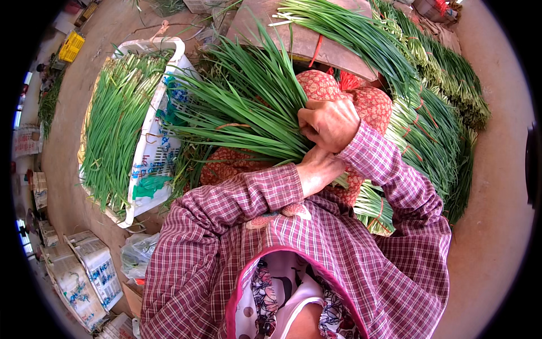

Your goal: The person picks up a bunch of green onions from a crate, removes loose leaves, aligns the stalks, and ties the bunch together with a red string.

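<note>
My left hand [320, 168] is wrapped around the lower part of a bunch of long green Chinese chives [250, 114], whose leaves fan out to the left over my lap. Just above it, my right hand [330, 123] has its fingers curled at the bunch's right edge; the two hands touch. Whether the right fingers pinch a leaf is hidden. Pale stem ends show below my wrists. Loose chives [338, 25] lie on a low board [258, 21] in front of me, with a red tie [316, 51] hanging over the board's edge.
A white plastic crate [142, 140] full of chives stands at the left. Tied chive bundles [427, 140] are piled at the right. Stacked white crates [95, 271] and a clear plastic bag [139, 254] are at the lower left; a yellow crate [72, 46] stands farther off.
</note>
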Demonstrator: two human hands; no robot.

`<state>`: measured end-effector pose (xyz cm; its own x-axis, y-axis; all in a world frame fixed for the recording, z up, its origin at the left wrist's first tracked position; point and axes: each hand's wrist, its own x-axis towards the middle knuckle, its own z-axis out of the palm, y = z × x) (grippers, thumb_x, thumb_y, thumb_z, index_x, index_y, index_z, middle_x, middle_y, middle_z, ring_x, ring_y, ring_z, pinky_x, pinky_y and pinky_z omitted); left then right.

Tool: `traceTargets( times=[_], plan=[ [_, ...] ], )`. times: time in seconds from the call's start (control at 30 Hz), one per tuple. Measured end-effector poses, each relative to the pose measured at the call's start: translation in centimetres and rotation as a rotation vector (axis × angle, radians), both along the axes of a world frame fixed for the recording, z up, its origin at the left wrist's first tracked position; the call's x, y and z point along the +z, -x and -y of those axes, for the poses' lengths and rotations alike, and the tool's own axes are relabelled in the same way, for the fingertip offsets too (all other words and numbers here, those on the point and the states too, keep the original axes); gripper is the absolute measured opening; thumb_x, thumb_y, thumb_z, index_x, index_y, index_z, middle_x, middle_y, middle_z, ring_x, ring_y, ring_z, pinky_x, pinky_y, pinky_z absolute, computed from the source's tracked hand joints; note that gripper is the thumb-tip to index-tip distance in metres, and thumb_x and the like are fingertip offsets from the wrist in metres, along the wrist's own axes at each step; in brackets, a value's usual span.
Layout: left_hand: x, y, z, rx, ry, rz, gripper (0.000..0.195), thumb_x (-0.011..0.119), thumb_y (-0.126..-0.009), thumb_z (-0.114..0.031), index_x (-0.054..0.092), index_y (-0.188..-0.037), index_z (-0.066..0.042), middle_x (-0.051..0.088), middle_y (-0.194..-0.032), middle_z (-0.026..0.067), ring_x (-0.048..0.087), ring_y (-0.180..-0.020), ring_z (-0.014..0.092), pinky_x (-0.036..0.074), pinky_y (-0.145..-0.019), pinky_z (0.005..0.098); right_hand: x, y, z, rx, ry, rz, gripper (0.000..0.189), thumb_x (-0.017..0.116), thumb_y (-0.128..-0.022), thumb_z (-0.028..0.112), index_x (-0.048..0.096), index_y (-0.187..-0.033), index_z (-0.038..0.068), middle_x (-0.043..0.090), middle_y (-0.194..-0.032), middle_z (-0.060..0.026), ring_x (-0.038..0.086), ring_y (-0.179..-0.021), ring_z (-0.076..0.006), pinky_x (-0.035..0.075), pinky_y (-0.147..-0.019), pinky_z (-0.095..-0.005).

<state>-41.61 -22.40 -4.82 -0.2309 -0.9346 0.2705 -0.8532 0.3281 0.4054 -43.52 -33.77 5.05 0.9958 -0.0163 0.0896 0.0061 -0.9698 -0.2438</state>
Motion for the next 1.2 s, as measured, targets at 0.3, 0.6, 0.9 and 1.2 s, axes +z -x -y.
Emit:
traceTargets(
  times=[0.3,0.6,0.9,1.2],
  plan=[
    [5.0,-0.2,1.4,-0.039,-0.195,0.449,0.006,0.052,-0.068,-0.009,0.057,-0.071,-0.006,0.054,-0.076,0.0066,0.050,-0.082,0.016,0.032,-0.085,0.0368,1.8,-1.1,2.5,0.002,-0.766,0.065,0.014,0.062,-0.078,0.018,0.061,-0.081,0.004,0.059,-0.065,-0.0046,0.058,-0.061,-0.0141,0.046,-0.057,-0.0285],
    [3.3,-0.2,1.4,-0.043,-0.135,0.338,0.009,0.051,-0.069,-0.008,0.056,-0.075,-0.002,0.055,-0.086,0.0118,0.052,-0.085,0.021,0.037,-0.079,0.0377,4.2,-2.7,0.3,0.017,-0.954,-0.119,0.015,0.057,-0.083,0.017,0.055,-0.085,0.002,0.059,-0.070,-0.0034,0.058,-0.060,-0.0088,0.047,-0.052,-0.0247],
    [4.7,-0.5,1.0,-0.068,-0.430,-0.288,0.042,0.037,-0.089,-0.015,0.033,-0.128,-0.001,0.026,-0.137,0.0169,0.020,-0.129,0.026,0.017,-0.107,0.0354,0.1,-9.3,-4.4,0.437,-0.402,0.150,0.011,0.061,-0.076,0.012,0.060,-0.082,0.003,0.062,-0.071,-0.0114,0.061,-0.064,-0.0265,0.049,-0.057,-0.0346],
    [5.3,-0.5,0.5,-0.046,-0.487,-0.565,0.045,0.037,-0.090,-0.016,0.028,-0.132,-0.003,0.025,-0.137,0.0165,0.021,-0.129,0.026,0.018,-0.107,0.0343,-2.2,-11.4,-6.2,0.278,0.250,-0.310,0.018,0.063,-0.069,0.028,0.064,-0.074,0.010,0.062,-0.074,-0.0077,0.061,-0.072,-0.0263,0.048,-0.060,-0.0373]
  ],
)
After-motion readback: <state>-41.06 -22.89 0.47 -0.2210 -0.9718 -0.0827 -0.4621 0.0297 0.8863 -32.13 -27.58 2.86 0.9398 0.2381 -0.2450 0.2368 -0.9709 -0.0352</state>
